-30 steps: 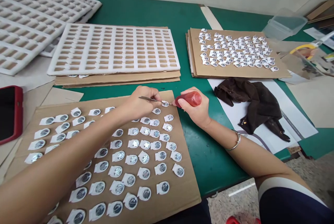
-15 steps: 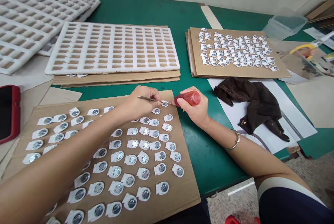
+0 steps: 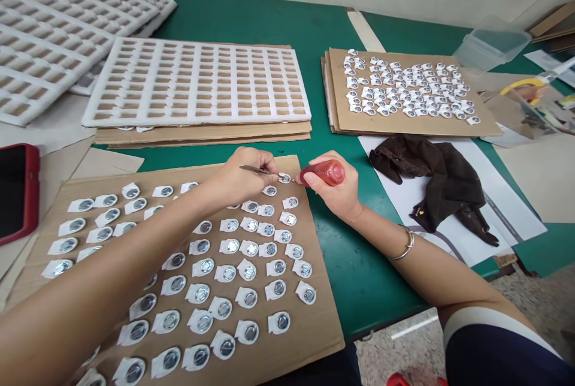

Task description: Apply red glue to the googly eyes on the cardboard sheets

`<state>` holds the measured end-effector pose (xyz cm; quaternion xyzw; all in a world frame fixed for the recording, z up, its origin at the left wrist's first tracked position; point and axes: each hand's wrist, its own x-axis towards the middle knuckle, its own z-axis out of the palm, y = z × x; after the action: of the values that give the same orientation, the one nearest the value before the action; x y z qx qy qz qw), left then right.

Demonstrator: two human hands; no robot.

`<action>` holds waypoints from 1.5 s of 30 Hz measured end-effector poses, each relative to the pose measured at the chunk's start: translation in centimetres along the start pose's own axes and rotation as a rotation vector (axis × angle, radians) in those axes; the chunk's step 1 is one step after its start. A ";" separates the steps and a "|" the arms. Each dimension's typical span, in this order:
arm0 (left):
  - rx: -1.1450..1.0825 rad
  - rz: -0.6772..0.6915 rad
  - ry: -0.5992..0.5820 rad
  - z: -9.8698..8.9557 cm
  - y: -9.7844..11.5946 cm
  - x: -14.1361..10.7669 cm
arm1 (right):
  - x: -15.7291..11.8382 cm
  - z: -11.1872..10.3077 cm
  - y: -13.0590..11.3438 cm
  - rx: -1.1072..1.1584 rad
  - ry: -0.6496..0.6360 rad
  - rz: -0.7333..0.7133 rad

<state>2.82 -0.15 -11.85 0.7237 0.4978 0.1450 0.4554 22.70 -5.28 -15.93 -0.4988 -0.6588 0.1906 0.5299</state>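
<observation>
Pinched in my left hand (image 3: 251, 173) is a pair of metal tweezers (image 3: 255, 169), its tip at a small round metal piece (image 3: 284, 178) with a white tab. My right hand (image 3: 335, 188) is wrapped around a red squeeze bottle (image 3: 326, 172), whose narrow nozzle points left at that same piece. Whether the nozzle touches it I cannot tell. Under both hands lies a brown cardboard sheet (image 3: 309, 320) bearing several rows of like round metal pieces on white tabs. My left forearm hides some of them.
White foam grid trays (image 3: 197, 83) rest on cardboard at the back left. A second cardboard sheet (image 3: 377, 122) with similar pieces lies back right, near a clear plastic box (image 3: 492, 44). Dark brown gloves (image 3: 442, 176) lie on white paper. A red-cased phone (image 3: 29, 194) is at far left.
Both hands hold nearly the same position, tweezers and bottle at the same piece. The whole view has shifted very slightly.
</observation>
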 end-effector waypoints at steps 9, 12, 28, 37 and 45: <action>-0.026 0.025 -0.006 0.0 -0.5 0.0 | 0.0 0.0 0.0 -0.013 -0.005 0.010; -0.024 0.037 -0.006 0.0 -0.5 0.0 | -0.1 0.1 0.0 -0.003 -0.009 0.005; -0.036 0.037 -0.008 0.0 -0.6 0.0 | -0.2 0.1 0.1 0.046 -0.022 0.040; -0.055 0.006 -0.005 0.1 -0.5 -0.1 | -0.2 0.2 0.0 0.058 -0.037 0.072; -0.045 0.042 -0.005 0.1 -0.7 0.1 | -0.3 0.3 0.1 0.067 -0.059 0.082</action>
<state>2.50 -0.08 -12.48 0.7239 0.4780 0.1640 0.4696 22.46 -5.41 -16.28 -0.5015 -0.6464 0.2486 0.5184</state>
